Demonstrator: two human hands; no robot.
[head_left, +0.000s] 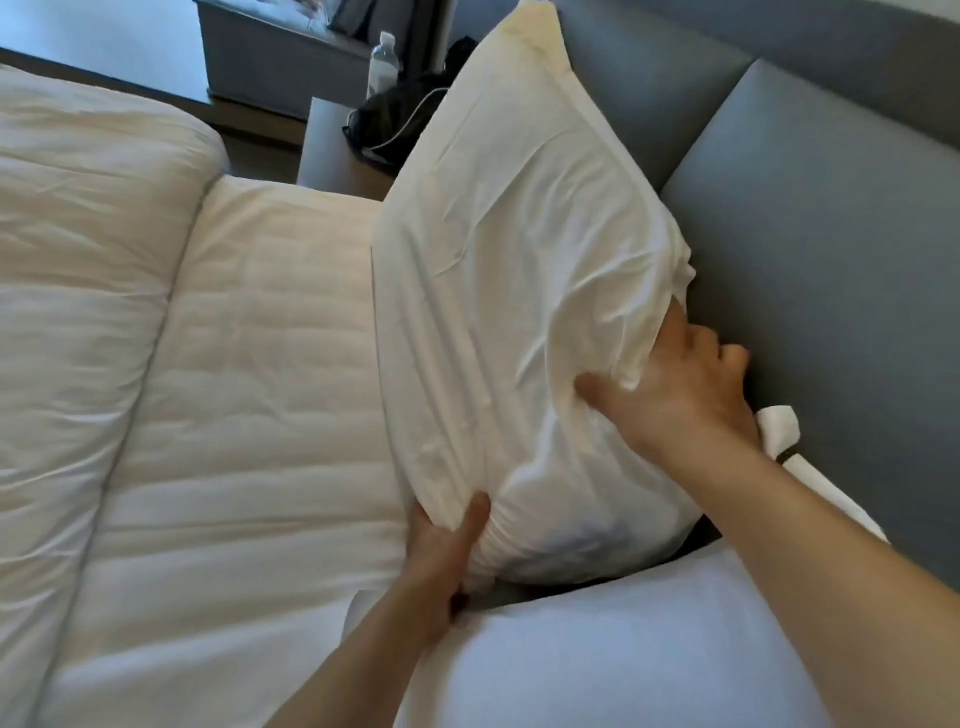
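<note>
Pillow (519, 291), white and creased, is held up on edge at the right of the bed, just beside the grey padded headboard (831, 234). Its near lower corner is gripped by the left hand (441, 561), with the thumb laid on the front and the other fingers hidden beneath. Its right edge is gripped by the right hand (675, 395), whose fingers (727, 358) are curled into the cloth close to the headboard.

A quilted mattress pad (270, 395) is seen under and left of the pillow, and a rumpled white duvet (78, 260) is heaped at the far left. A second white pillow (649, 649) lies nearest, below both forearms. A white object with a dark band (779, 423) is seen against the headboard; what it is cannot be told.

Beyond the bed a grey nightstand (324, 140) is seen, with a black bag (384, 124) on it, its contents hidden, and a white cable (415, 111) across the bag. A clear plastic bottle (383, 65) stands behind the bag; its fill cannot be judged.
</note>
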